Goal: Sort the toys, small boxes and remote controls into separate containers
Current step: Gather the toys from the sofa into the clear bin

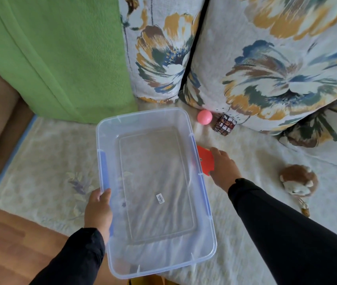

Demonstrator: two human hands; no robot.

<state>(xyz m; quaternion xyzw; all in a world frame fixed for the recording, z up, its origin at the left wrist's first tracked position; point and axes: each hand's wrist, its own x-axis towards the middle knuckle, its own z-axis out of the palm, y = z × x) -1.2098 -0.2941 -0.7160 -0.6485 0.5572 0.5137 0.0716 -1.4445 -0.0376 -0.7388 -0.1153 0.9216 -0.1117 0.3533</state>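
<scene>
Toys lie scattered on the pale patterned sofa seat (46, 161), none yet in a container, so the sorting looks barely begun; the flat orange-red plastic toy (204, 160) sits just beside the right long wall of the clear rectangular plastic tub with blue clips (201, 204), and the right hand (224, 168) lies over its right edge, touching it, though whether the fingers have curled round it I cannot tell; the tub holds nothing but a small label on its floor, and it rests near the front edge of the seat, its near end reaching past that edge; the left hand (98, 210) grips the tub's left rim, thumb over the lip; toward the back of the seat, against the floral cushions (282, 75), sit a pink plastic ball (204, 117) and, just beside it, a dark picture-faced puzzle cube (225, 124); a brown and white plush animal (298, 179) lies well apart at the right; a green blanket (56, 54) hangs at the back left corner; no small boxes, remote controls or further containers show, so by my reckoning nearly everything is left.
</scene>
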